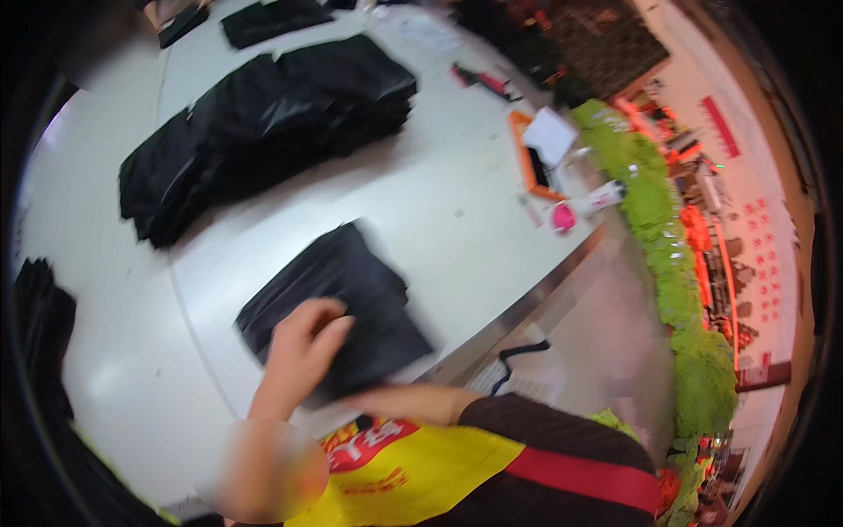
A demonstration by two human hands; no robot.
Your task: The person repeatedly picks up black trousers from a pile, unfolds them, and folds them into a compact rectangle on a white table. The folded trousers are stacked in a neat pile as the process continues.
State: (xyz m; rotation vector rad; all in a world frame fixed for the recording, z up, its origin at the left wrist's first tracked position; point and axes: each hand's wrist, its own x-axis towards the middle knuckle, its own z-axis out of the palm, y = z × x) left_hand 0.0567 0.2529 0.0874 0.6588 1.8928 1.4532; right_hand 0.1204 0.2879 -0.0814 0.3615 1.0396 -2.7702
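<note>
A folded black piece (378, 325), seemingly fabric, lies on the white table in front of me, its edges blurred by motion. My left hand (307, 342) is over its left part, with fingers curled in and the thumb close to the index finger, gripping the black fabric. From the right, my right hand (386, 402) reaches in at the near edge of the same piece. Its fingers are blurred and partly hidden, so their grip does not show. Farther back is a long, thick stack of black fabric (272, 123).
The white table (457, 246) has its edge on my right. Near that edge lie an orange tray (527, 158), a white tube (601, 198), a pink item (563, 217) and a red-and-black tool (483, 81). Bright green fabric (641, 184) is heaped beyond. More black fabric (44, 325) is at left.
</note>
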